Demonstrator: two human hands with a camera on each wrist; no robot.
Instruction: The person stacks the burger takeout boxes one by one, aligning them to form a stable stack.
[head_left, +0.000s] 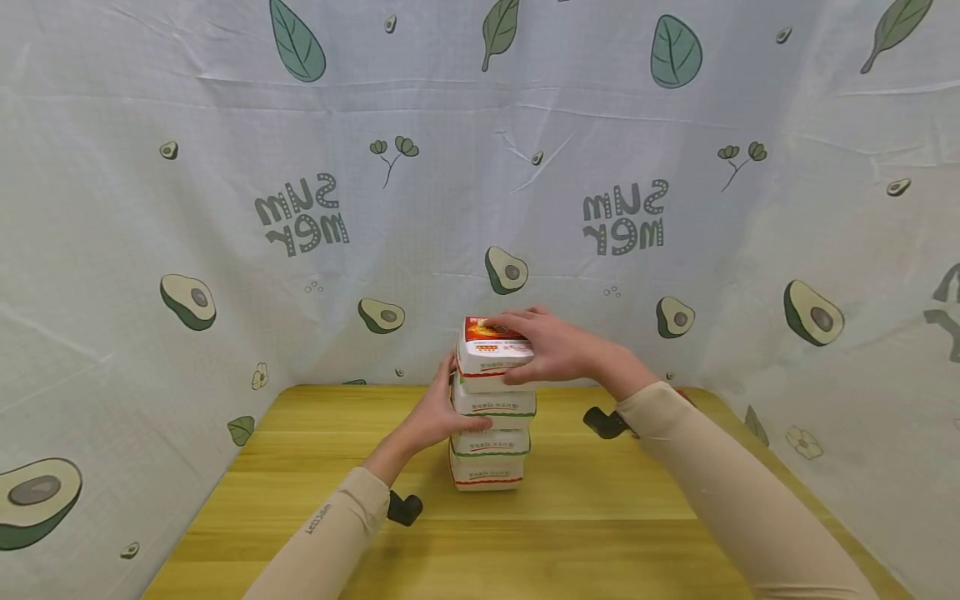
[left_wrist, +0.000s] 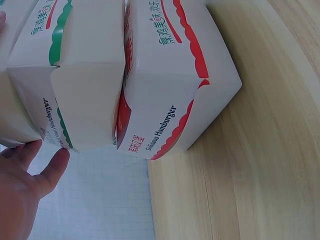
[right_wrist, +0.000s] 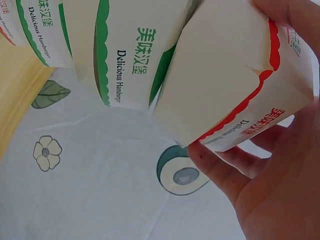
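Several white paper hamburger boxes stand in one stack in the head view, with a red-trimmed box (head_left: 487, 475) at the bottom and two green-trimmed boxes (head_left: 491, 442) in the middle. My right hand (head_left: 558, 346) grips the red-topped hamburger box (head_left: 491, 360) at the top, thumb on its front. In the right wrist view that box (right_wrist: 215, 75) sits tilted against the green-trimmed one (right_wrist: 135, 55) below. My left hand (head_left: 442, 408) holds the upper green-trimmed box (head_left: 495, 404), thumb in front and fingers along the side. Its fingers (left_wrist: 52, 170) touch the boxes' far side in the left wrist view.
The stack stands on a wooden table (head_left: 315, 467) near its back edge. Behind and around hangs a pale cloth (head_left: 450, 208) printed with avocados and leaves. Black wrist mounts (head_left: 606, 422) stick out by both sleeves. A small red thing (head_left: 684, 397) shows behind the right sleeve.
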